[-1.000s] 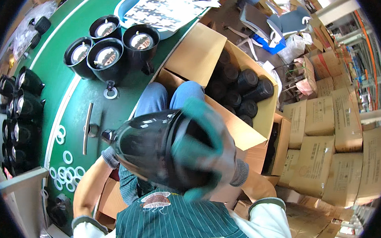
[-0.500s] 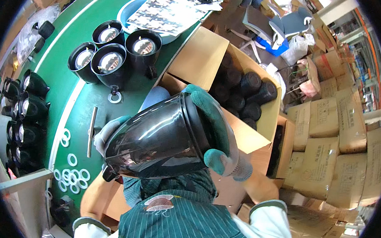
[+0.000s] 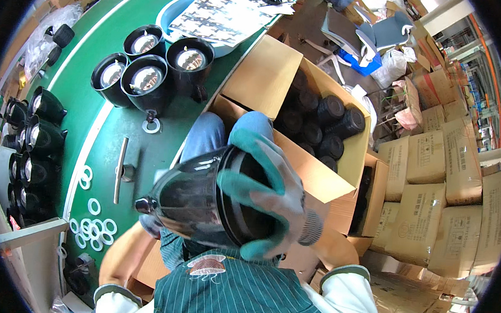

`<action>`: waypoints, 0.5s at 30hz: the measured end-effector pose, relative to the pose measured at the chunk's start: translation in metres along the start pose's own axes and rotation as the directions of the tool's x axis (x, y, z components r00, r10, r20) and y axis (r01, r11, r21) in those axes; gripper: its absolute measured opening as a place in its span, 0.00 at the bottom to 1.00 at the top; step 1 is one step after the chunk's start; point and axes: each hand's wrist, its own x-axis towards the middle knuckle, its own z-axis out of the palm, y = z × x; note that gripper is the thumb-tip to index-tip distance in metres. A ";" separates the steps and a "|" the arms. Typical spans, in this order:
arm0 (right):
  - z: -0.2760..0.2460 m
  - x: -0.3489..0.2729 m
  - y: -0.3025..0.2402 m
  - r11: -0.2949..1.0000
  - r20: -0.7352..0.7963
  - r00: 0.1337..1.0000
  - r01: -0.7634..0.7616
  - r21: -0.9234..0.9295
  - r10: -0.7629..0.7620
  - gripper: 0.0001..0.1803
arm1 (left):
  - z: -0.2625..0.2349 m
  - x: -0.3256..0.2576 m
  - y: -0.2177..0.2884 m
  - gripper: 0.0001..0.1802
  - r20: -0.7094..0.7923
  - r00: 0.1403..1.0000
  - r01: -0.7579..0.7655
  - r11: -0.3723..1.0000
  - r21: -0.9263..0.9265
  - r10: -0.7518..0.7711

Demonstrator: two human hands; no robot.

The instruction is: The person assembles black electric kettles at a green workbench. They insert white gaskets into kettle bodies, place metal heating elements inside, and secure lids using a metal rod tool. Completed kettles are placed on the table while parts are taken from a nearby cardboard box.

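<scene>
In front of my body I hold a glossy black tapered container (image 3: 188, 196), tilted on its side, with a small knob-like fitting (image 3: 146, 205) at its narrow left end. My right hand (image 3: 285, 196), in a grey and green glove, grips the wide end with its fingers spread round the rim and lid. My left hand (image 3: 150, 224), gloved too, supports the narrow end from behind and below; its fingers are mostly hidden. On the green table (image 3: 167, 117), a metal T-shaped tool (image 3: 121, 171) is near the container, beside several white ring washers (image 3: 94, 206).
Four-sided open carton (image 3: 313, 169) at right holds several black containers (image 3: 325, 112). Several black cups with shiny insides (image 3: 146, 78) stand on the table near a light-blue basin (image 3: 166, 16). More black pieces (image 3: 42, 138) are stacked at left; cartons (image 3: 418, 224) are piled at right.
The container has moved lower, turning its wide end more toward me. My right hand has shifted from the rim's edges to across the wide end; my left hand has slipped lower behind it.
</scene>
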 end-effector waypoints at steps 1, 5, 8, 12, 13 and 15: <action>-0.001 0.005 -0.002 0.996 0.038 0.995 0.087 0.003 -0.087 0.52 | 0.006 -0.005 -0.001 0.18 0.008 0.999 0.039 0.994 -0.097 -0.039; -0.009 0.005 0.000 1.000 0.056 0.998 0.030 0.000 -0.030 0.50 | 0.011 0.005 0.025 0.18 -0.020 0.997 0.065 0.989 -0.129 -0.068; 0.002 -0.023 0.010 0.873 -0.035 0.920 -0.359 0.331 0.391 0.47 | 0.016 0.009 0.059 0.18 -0.272 0.919 -0.176 0.914 0.364 0.285; 0.015 -0.103 0.059 0.414 0.133 0.609 -0.667 0.620 0.782 0.38 | 0.018 0.020 0.166 0.19 0.464 0.545 -0.631 -0.021 0.775 0.698; 0.013 -0.107 0.066 0.249 0.210 0.553 -0.639 0.728 0.806 0.38 | 0.016 0.025 0.159 0.18 0.308 0.594 -0.606 0.160 0.779 0.743; 0.003 -0.090 0.056 0.267 0.213 0.578 -0.632 0.728 0.788 0.43 | 0.003 0.023 0.136 0.17 -0.154 0.913 -0.171 0.699 0.694 0.377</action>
